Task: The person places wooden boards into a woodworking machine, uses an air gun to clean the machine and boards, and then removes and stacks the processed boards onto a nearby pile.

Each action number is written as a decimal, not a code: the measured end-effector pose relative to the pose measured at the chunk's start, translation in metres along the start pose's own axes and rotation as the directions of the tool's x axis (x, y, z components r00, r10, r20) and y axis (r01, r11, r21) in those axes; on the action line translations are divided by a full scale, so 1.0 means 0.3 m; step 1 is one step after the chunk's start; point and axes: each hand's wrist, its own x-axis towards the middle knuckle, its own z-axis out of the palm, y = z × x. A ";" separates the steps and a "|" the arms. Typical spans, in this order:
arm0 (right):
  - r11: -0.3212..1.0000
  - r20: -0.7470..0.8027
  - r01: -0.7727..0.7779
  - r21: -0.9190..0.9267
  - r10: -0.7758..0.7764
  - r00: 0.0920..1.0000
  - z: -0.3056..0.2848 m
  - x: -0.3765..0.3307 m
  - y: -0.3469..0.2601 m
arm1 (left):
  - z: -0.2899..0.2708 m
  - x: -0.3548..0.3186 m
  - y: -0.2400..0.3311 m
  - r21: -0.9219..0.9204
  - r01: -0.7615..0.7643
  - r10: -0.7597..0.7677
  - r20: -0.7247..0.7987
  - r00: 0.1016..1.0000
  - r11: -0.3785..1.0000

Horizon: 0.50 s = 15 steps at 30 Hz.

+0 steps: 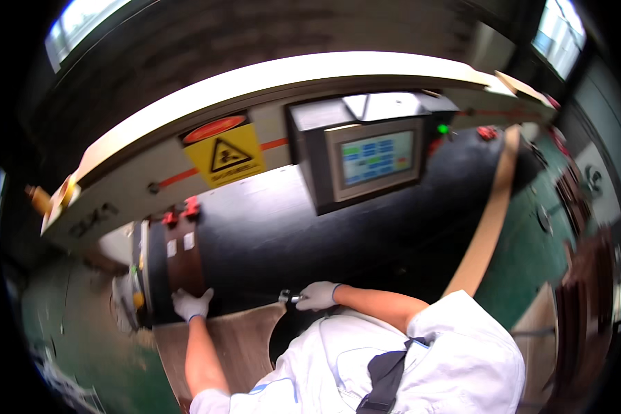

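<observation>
"What is the largest thing?"

"A long, smooth black roller, running left to right just beyond both hands. Above it, farther from the hands, a pale machine beam curves in the fisheye view. A control box with a lit screen is mounted on the beam, beyond and to the right of the right hand, probably so the person can read it while facing the roller."

"And the materials?"

"A brown sheet lies between the left hand and the body, its far edge against the roller, perhaps lined up there. Well to the right of the right hand, a tan strip slopes from the roller toward the person. Straight beyond the left hand, a narrower brown band lies over the roller. Whether it joins the sheet I cannot tell."

"How are the hands?"

"Both wear pale gloves. The left hand is spread, thumb apart from the fingers, resting where sheet and band meet and gripping nothing visible; it seems to steady them. The right hand is curled around a small hand tool, its metal head pointing toward the left hand, near the sheet's far right corner. Whether it touches the sheet is unclear."
</observation>
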 end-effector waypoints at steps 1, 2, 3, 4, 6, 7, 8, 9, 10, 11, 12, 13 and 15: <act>0.982 0.002 0.017 -0.186 -0.017 1.000 0.023 -0.038 0.007 | -0.013 0.053 0.007 0.054 0.085 -0.088 0.068 0.994 0.995; 0.979 -0.043 -0.009 -0.203 0.000 0.999 0.041 -0.095 0.029 | 0.003 0.132 0.004 0.098 0.106 -0.119 0.138 0.983 0.989; 0.975 -0.077 -0.043 -0.216 0.027 0.997 0.063 -0.164 0.055 | -0.005 0.165 0.052 0.164 0.096 -0.130 0.215 0.968 0.982; 0.976 -0.125 -0.125 -0.180 0.103 0.987 0.069 -0.238 0.060 | 0.006 0.197 0.059 0.194 0.083 -0.125 0.215 0.969 0.978; 0.951 -0.300 -0.306 -0.035 0.282 0.911 0.145 -0.399 0.133 | 0.064 0.256 0.130 0.178 0.127 -0.164 0.216 0.962 0.976; 0.912 -0.362 -0.406 0.056 0.397 0.843 0.181 -0.463 0.167 | 0.052 0.262 0.151 0.174 0.146 -0.183 0.221 0.958 0.974; 0.850 -0.450 -0.446 0.280 0.526 0.722 0.229 -0.528 0.191 | 0.045 0.265 0.150 0.181 0.160 -0.197 0.211 0.957 0.970; 0.767 -0.510 -0.455 0.452 0.641 0.573 0.279 -0.572 0.232 | 0.032 0.272 0.146 0.182 0.180 -0.215 0.198 0.956 0.967; 0.652 -0.564 -0.422 0.630 0.757 0.330 0.338 -0.600 0.295 | 0.023 0.268 0.148 0.190 0.180 -0.216 0.194 0.957 0.965; 0.566 -0.574 -0.278 0.776 0.817 0.060 0.419 -0.617 0.415 | 0.044 0.286 0.131 0.187 0.169 -0.204 0.183 0.962 0.968; 0.391 -0.395 -0.051 0.919 0.911 -0.117 0.445 -0.646 0.476 | 0.055 0.290 0.109 0.168 0.164 -0.193 0.171 0.966 0.972; 0.195 -0.159 0.210 0.958 0.971 -0.179 0.420 -0.671 0.446 | 0.047 0.293 0.078 0.161 0.170 -0.195 0.152 0.969 0.972; 0.133 -0.057 0.429 0.893 0.981 -0.185 0.383 -0.746 0.384 | 0.032 0.283 0.086 0.137 0.160 -0.182 0.164 0.970 0.978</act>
